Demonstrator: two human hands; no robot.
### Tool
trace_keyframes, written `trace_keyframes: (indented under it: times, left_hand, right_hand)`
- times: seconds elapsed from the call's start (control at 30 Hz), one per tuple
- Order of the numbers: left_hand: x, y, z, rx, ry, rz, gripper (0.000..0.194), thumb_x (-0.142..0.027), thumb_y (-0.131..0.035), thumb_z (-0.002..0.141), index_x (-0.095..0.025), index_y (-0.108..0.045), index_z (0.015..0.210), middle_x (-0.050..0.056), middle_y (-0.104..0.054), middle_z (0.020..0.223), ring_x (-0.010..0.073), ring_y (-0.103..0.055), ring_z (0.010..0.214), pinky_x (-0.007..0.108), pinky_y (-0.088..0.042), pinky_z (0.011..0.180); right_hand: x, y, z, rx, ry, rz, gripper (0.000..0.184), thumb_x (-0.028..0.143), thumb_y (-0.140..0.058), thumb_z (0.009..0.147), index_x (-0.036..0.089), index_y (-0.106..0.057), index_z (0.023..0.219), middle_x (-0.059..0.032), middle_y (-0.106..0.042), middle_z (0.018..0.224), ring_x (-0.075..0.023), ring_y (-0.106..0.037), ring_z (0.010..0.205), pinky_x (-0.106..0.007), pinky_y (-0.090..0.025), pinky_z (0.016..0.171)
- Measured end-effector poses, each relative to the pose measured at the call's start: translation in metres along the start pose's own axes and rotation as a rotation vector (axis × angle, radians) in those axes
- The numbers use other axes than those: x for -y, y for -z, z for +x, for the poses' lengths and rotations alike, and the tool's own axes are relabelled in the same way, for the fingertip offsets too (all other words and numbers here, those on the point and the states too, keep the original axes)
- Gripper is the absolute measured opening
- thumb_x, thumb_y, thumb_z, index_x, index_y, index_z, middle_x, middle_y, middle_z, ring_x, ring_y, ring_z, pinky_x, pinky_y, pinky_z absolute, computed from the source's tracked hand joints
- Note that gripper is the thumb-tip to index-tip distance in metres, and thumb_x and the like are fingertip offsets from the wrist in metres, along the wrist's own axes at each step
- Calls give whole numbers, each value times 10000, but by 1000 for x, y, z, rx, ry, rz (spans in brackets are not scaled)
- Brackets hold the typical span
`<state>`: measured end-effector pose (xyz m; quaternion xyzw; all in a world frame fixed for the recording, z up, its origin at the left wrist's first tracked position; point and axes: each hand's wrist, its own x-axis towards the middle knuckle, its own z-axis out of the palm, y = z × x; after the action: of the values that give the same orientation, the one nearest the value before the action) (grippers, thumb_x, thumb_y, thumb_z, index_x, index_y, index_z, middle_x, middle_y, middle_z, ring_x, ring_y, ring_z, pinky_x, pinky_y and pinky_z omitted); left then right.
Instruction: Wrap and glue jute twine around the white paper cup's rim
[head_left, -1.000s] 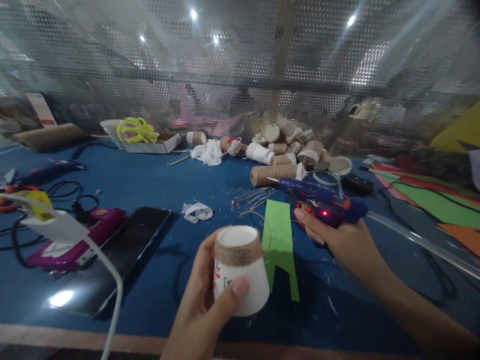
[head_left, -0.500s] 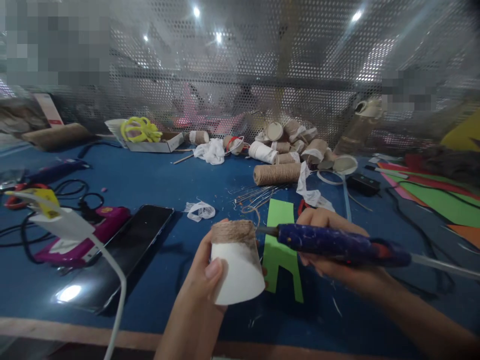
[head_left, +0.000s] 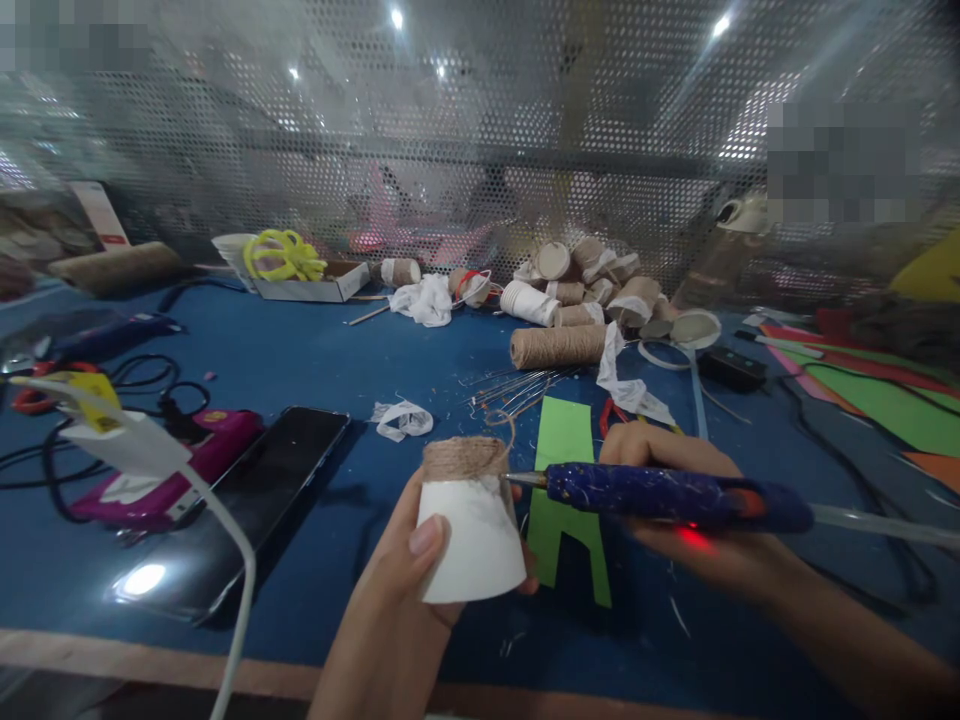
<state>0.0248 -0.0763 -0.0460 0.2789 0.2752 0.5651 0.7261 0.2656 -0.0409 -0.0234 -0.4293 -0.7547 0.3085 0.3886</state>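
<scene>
A white paper cup (head_left: 472, 540) is upside down in my left hand (head_left: 409, 565), whose thumb presses its near side and fingers wrap behind it. Brown jute twine (head_left: 461, 459) is wound round the cup's upper part, and a loose end loops up at the right. My right hand (head_left: 667, 470) grips a dark blue glue gun (head_left: 660, 494) with a red light glowing beneath it. The gun's metal nozzle points left and meets the cup at the twine's lower edge. Behind them on the table lies a green paper cutout (head_left: 562, 450).
A spool of twine (head_left: 559, 347) lies beyond my hands, before a pile of twine-wrapped cups (head_left: 585, 285). At the left are a black phone (head_left: 292, 470), a magenta power strip (head_left: 225, 440) and a white cable (head_left: 244, 560). Coloured paper sheets (head_left: 885, 400) lie at the right.
The glue gun's nozzle has moved slightly down and left, from beside the twine to its lower edge. The cup is turned a little in my left hand, and the gun's red light shows brighter.
</scene>
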Motion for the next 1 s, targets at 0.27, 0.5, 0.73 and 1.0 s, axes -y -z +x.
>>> trace_keyframes:
  times: [0.27,0.5,0.73,1.0]
  left_hand:
    - [0,1,-2,-25,4,19,398,-381,-715,900,-203,-701,1255,127,-791,1076,261,-760,764,365,-641,651]
    - [3,3,0,-24,-17,28,629,-446,-816,817,-213,-631,1372,102,-812,1044,249,-751,726,343,-625,609]
    - [6,10,5,-23,-34,98,791,-479,-833,809,-253,-528,1503,89,-800,1039,272,-753,723,370,-625,582]
    - [9,14,9,5,-44,113,956,-487,-858,781,-335,-390,1601,64,-784,1062,272,-753,696,373,-628,554]
  right_hand:
    - [5,-1,1,-14,-29,9,257,159,-692,792,238,-474,680,31,-581,687,-145,-505,596,-283,-357,564]
    - [5,-1,-1,-41,-50,-13,286,236,-717,804,237,-469,663,29,-562,650,-145,-486,572,-290,-334,554]
    - [2,3,-1,-12,-53,-85,286,175,-701,806,237,-460,665,28,-558,655,-146,-482,576,-286,-337,542]
    - [-2,5,0,13,-17,-103,282,197,-703,820,240,-465,674,23,-573,667,-152,-500,584,-285,-366,537]
